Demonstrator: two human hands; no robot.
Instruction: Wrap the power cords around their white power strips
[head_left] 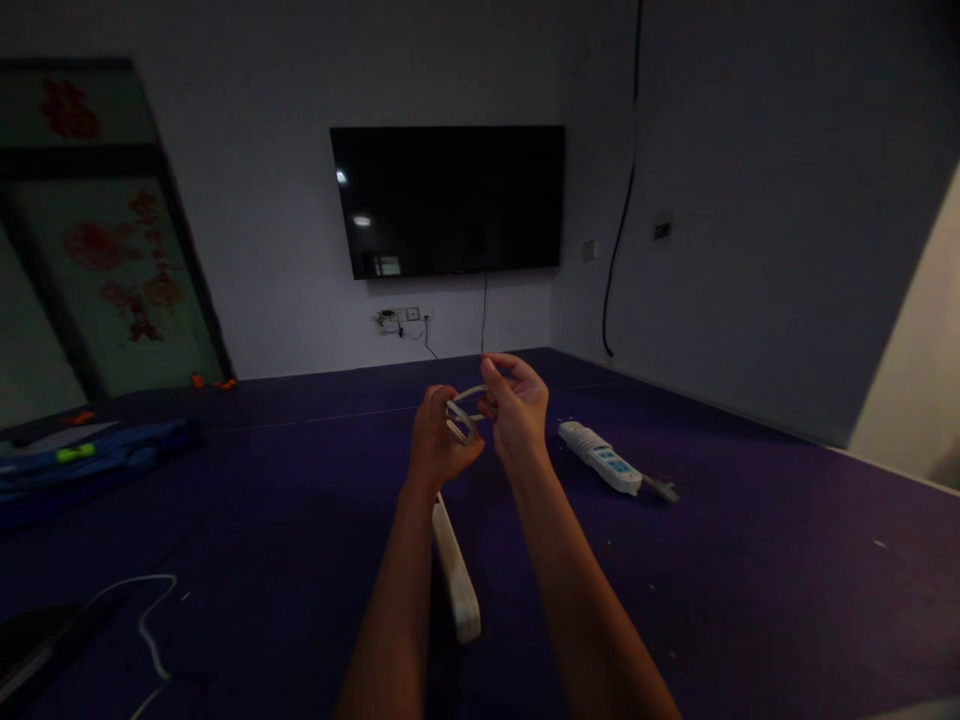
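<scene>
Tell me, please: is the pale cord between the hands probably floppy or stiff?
The pale cord is probably flexible, since it curves in loops between the left hand and right hand. It looks thin, so likely light.

- Head-worn view, looking forward and down across the dark purple floor (315, 560).
- Near, frame centre: bare left hand (439, 440), bare right hand (521, 410).
- Farther, upper centre: flat black rectangular television (450, 200).

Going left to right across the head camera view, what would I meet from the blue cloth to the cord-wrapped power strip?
Blue cloth, left hand, right hand, cord-wrapped power strip.
</scene>
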